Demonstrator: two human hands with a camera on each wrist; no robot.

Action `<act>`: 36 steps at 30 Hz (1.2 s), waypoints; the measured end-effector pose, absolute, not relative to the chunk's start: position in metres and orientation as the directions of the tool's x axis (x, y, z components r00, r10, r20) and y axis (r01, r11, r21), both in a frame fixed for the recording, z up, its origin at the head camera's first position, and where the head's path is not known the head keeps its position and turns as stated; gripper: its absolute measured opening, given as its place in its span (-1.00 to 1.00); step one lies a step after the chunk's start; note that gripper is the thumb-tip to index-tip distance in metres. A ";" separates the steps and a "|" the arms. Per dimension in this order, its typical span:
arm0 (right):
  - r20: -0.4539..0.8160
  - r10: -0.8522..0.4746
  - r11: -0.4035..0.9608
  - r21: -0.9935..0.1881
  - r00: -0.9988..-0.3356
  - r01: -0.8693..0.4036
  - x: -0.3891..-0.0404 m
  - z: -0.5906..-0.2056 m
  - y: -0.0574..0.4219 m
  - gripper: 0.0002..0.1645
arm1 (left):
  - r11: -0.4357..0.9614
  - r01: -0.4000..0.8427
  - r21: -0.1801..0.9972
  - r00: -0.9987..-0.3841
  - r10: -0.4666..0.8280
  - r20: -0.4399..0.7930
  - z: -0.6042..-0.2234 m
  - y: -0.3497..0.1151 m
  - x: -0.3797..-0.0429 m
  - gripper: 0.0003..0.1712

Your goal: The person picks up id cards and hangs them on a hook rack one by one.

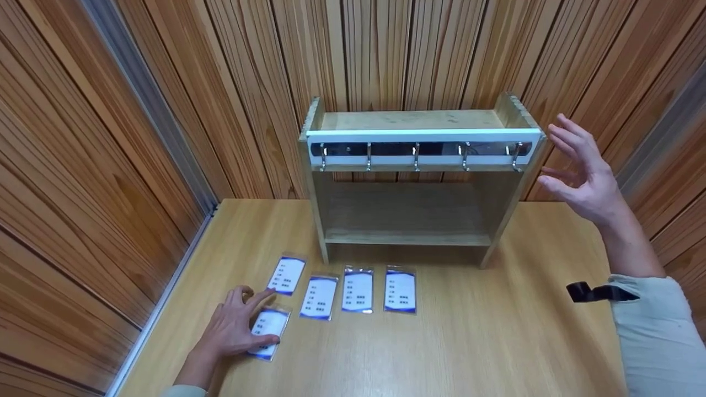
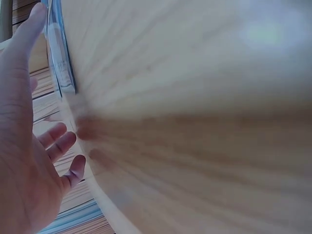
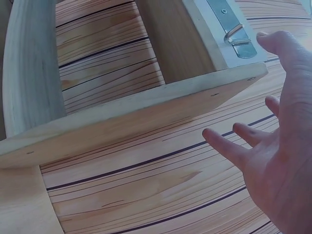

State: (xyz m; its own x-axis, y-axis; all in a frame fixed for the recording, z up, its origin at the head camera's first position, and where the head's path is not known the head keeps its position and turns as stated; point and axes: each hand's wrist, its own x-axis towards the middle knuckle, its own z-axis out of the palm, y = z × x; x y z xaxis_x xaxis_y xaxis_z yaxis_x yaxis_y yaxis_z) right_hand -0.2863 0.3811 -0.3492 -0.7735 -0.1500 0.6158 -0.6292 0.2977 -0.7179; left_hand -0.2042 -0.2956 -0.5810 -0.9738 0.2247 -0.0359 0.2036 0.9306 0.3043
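Note:
At the lower left of the head view, my left hand (image 1: 230,326) rests over a white-and-blue badge card (image 1: 272,320) in a clear sleeve. Its thumb lies across the card's right side while the index finger reaches past the top edge; the hand covers part of the card. In the left wrist view the other fingers (image 2: 62,146) are spread at the tabletop. My right hand (image 1: 587,173) is raised in the air beside the right end of a wooden rack (image 1: 408,240), fingers apart and holding nothing. Metal hooks (image 1: 416,157) line the rack's front board.
Several similar badge cards (image 1: 320,298) lie in a row on the wooden table (image 1: 469,342), in front of the rack. Wood-panelled walls (image 1: 375,55) enclose the back and sides. A black strap (image 1: 601,292) hangs at the right sleeve.

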 end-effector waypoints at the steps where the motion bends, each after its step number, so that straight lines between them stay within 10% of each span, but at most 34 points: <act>1: 0.608 -0.146 0.288 -0.729 -0.781 -0.621 -0.287 -0.348 0.380 0.04 | 0.932 0.199 0.304 -0.974 0.221 -0.041 -0.581 -0.295 -0.204 0.25; 15: 0.590 -0.193 0.124 -0.778 -0.784 -0.616 -0.295 -0.340 0.374 -0.04 | 0.924 0.174 0.341 -0.976 0.209 -0.066 -0.576 -0.293 -0.202 0.27; 36: 0.496 -0.211 0.312 -0.783 -0.842 -0.539 -0.302 -0.328 0.372 -0.19 | 0.828 -0.011 0.561 -0.974 0.119 -0.194 -0.561 -0.301 -0.204 -0.01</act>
